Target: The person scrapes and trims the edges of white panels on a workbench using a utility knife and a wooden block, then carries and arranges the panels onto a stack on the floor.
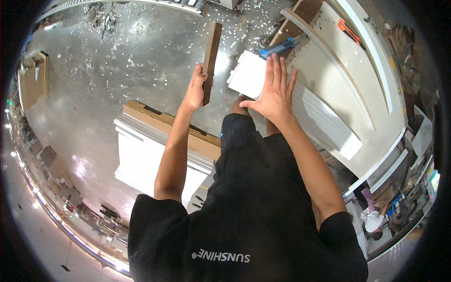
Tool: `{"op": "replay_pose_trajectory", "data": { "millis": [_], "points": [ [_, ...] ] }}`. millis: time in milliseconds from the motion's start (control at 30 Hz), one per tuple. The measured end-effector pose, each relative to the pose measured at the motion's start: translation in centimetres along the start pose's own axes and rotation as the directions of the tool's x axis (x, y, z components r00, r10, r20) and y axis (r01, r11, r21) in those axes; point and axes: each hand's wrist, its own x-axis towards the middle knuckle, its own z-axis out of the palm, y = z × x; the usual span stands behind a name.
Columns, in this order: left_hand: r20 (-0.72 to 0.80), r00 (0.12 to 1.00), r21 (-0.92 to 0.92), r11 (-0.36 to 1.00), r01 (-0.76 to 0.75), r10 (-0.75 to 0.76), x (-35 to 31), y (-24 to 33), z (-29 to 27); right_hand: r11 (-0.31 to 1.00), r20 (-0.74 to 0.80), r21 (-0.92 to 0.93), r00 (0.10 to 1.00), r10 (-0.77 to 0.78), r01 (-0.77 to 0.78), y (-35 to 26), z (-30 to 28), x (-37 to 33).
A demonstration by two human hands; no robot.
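Observation:
My left hand [194,89] is closed around a narrow brown wooden block [213,56], which stands out lengthwise above the floor. My right hand [276,91] is spread, with its fingers stretched out and the thumb pointing left. It lies over or just above a bundle of long white panel strips [324,117]; whether the palm touches them I cannot tell. The strips' squared white end [246,73] juts out to the left of that hand. Just beyond my right fingertips is a blue tool [281,48], whose exact kind is unclear.
A pale worktable [380,123] on the right carries curved light strips [336,61] and an orange utility knife [348,32]. At my left a stack of white boards [138,157] has a brown edge piece [157,115]. White scraps litter the grey floor [141,56]. Another person [374,220] is at lower right.

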Motion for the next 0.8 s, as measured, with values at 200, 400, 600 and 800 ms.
{"op": "replay_pose_trajectory", "data": {
  "millis": [200, 400, 600, 800],
  "points": [
    [0.065, 0.988, 0.127, 0.983, 0.129, -0.138, 2.7, -2.4, -0.7, 0.993, -0.033, -0.115, 0.999, 0.017, -0.021, 0.3, 2.7, 0.7],
    [0.203, 0.967, -0.138, 0.973, 0.183, -0.153, 6.2, -2.9, 1.9, 0.995, -0.042, -0.095, 0.999, -0.019, 0.015, 0.4, 2.5, 1.0],
    [0.357, 0.879, -0.012, 0.940, 0.342, -0.315, 7.9, -0.3, 3.6, 0.993, -0.027, -0.116, 1.000, 0.000, -0.004, 0.9, 2.7, 1.2],
    [0.355, 0.886, 0.080, 0.954, 0.289, -0.298, 7.0, 1.1, 4.6, 0.996, -0.047, -0.090, 0.999, -0.021, 0.017, 1.6, 3.3, 1.0]
  ]
}}
